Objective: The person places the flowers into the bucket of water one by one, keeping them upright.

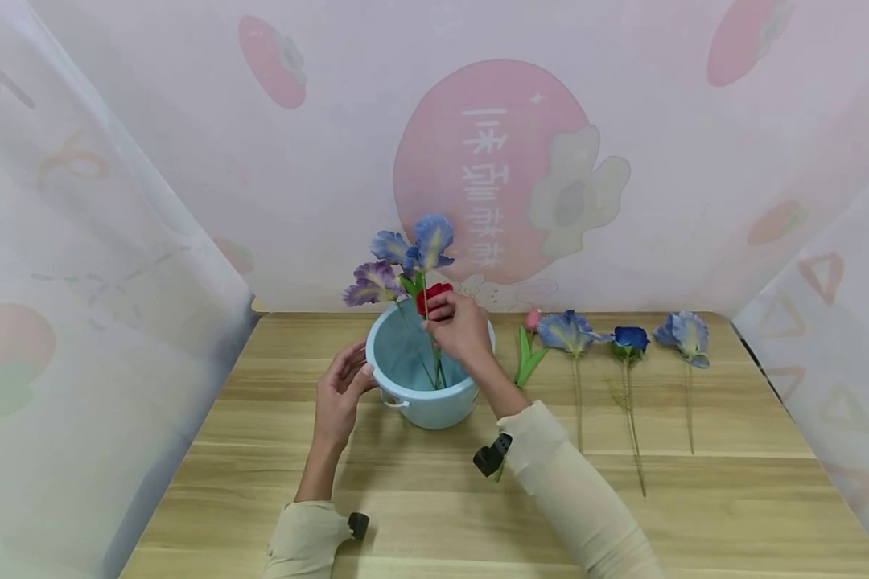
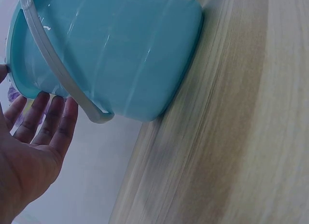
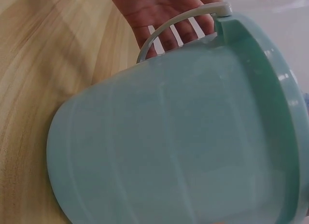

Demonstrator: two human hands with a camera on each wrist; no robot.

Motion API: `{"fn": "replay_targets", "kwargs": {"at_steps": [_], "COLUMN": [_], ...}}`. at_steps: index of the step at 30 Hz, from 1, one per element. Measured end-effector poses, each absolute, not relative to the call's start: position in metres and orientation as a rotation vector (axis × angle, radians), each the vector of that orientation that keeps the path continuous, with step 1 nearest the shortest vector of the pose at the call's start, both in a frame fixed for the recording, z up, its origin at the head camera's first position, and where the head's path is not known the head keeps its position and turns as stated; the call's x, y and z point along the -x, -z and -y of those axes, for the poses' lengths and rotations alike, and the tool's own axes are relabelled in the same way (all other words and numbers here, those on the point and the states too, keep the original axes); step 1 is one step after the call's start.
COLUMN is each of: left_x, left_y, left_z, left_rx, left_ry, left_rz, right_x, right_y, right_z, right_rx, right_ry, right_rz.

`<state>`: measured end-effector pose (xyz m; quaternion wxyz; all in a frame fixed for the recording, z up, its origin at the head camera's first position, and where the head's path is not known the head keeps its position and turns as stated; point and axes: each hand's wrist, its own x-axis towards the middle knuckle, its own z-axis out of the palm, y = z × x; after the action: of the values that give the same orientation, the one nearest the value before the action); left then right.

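Flowers [image 1: 570, 331] beside bucket [image 1: 438, 412], right hand [image 1: 463, 328] tight on iris stem [image 1: 425, 288] (left hand [image 1: 339, 398] loose at rim [image 1: 427, 395])

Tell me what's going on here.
A person's right hand pinches a blue flower by its stem above the light blue bucket, while the left hand touches the bucket at its rim. A purple flower leans in the bucket, and a red flower is partly hidden behind the right hand. Four more flowers lie on the wooden table to the right.
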<state>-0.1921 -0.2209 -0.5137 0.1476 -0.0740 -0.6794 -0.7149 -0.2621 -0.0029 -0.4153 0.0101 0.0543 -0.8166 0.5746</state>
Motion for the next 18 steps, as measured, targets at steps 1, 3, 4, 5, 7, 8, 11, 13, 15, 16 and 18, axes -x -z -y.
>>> {"fn": "replay_targets", "kwargs": {"at_steps": [1,3,4,5,7,8,11,13,15,16,18], "left_x": [0.192,0.192,0.193,0.193,0.193,0.193,0.193,0.193,0.193,0.193,0.193], "left_y": [0.514,0.514,0.514,0.514,0.513,0.513,0.512,0.512,0.512,0.511,0.512], "left_z": [0.221,0.221,0.221,0.221,0.22,0.22,0.22,0.219,0.219,0.219,0.219], "left_rx": [0.211,0.21,0.21,0.21,0.21,0.208,0.201,0.198,0.198,0.2,0.2], "left_ry": [2.057,2.057,2.057,2.056,2.058,2.058,2.061,2.064,2.067,2.068,2.069], "left_rz": [1.954,1.956,1.956,1.956,1.954,1.953,1.948,1.945,1.946,1.945,1.948], "right_x": [0.262,0.262,0.261,0.261,0.26,0.26,0.259,0.259,0.258,0.258,0.257], "right_y": [0.415,0.414,0.413,0.412,0.411,0.411,0.41,0.41,0.41,0.41,0.409], "right_z": [0.003,0.002,0.001,0.001,-0.001,-0.001,-0.003,-0.005,-0.006,-0.007,-0.01], "right_rx": [-0.172,-0.173,-0.175,-0.179,-0.191,-0.197,-0.206,-0.204,-0.196,-0.194,-0.199], "right_ry": [-1.79,-1.77,-1.752,-1.735,-1.699,-1.686,-1.703,-1.731,-1.757,-1.759,-1.778], "right_rz": [2.553,2.559,2.563,2.565,2.568,2.567,2.554,2.545,2.536,2.535,2.532]}}
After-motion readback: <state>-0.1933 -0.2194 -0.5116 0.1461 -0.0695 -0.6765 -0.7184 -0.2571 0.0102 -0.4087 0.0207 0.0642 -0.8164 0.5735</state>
